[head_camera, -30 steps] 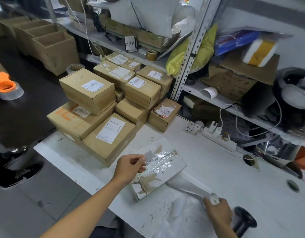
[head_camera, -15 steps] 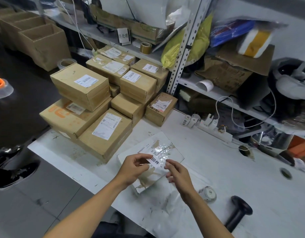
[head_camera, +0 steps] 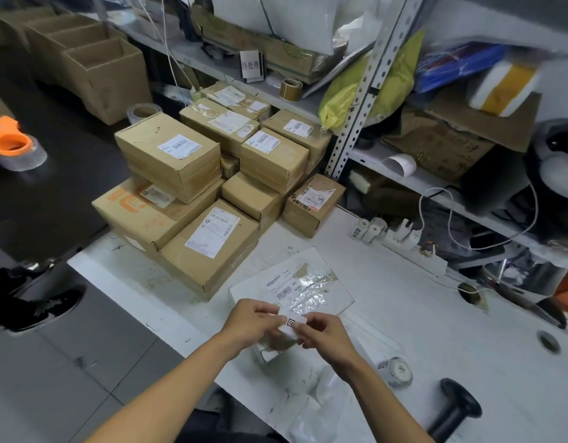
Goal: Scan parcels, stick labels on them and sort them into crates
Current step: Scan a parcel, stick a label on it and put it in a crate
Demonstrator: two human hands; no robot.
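Observation:
A flat white parcel with a barcode and shiny tape lies on the white table in front of me. My left hand and my right hand are together over its near corner. Both pinch a small white sticker label with black print, held just above the parcel. A roll of such labels lies to the right of my right hand. The black scanner lies near the table's front right.
A stack of brown cardboard parcels fills the table's left end. Behind it stands a metal shelf with bags, tape and cables. A power strip lies at the back. Open cartons stand far left, a tape dispenser beside them.
My right hand let go of the scanner and came to the parcel. Both hands now hold the label between them, lower and nearer the parcel's front corner.

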